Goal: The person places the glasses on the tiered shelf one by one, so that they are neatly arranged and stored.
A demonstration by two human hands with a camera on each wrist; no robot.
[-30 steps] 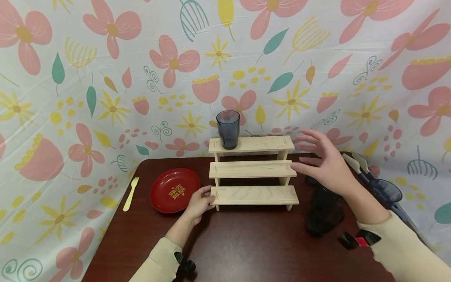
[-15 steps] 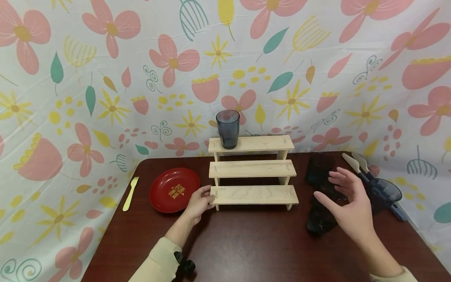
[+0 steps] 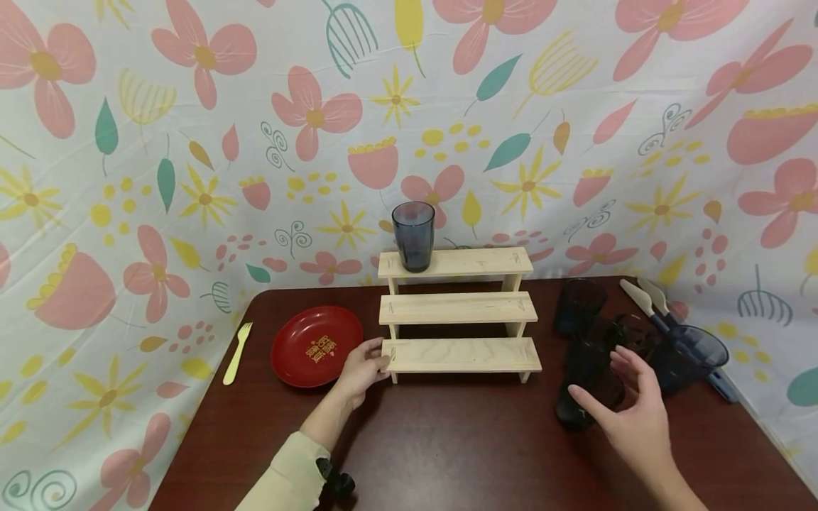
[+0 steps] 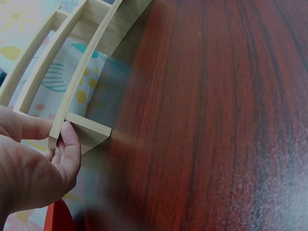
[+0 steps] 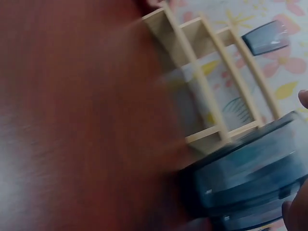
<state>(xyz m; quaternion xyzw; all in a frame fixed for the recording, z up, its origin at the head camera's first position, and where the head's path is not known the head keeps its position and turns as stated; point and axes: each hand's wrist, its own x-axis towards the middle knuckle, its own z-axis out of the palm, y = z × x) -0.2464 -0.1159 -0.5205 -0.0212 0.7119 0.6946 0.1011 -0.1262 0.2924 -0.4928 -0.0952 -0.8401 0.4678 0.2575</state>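
My left hand (image 3: 361, 370) pinches the left end of the lowest step of a three-tier wooden display stand (image 3: 463, 355). The left wrist view shows thumb and fingers (image 4: 72, 144) on either side of the board. A dark blue tumbler (image 3: 415, 241) stands upright at the left of the top step. On the right, my right hand (image 3: 639, 419) is spread with fingers apart beside the nearest dark tumbler (image 3: 575, 410), holding nothing. The right wrist view has a tumbler (image 5: 245, 175) close up and blurred; whether the fingers touch it cannot be told.
More dark tumblers (image 3: 578, 305) stand right of the stand. Farther right are a dark-blue, bowl-shaped piece (image 3: 696, 348) and pale-tipped utensils (image 3: 639, 297). A red plate (image 3: 316, 348) and a yellow fork (image 3: 238, 353) lie left. Patterned cloth (image 3: 511, 106) hangs behind the brown table (image 3: 441, 440).
My right hand has moved from beside the stand's upper steps to the right, then down toward the nearest tumbler. The left hand keeps its hold on the stand.
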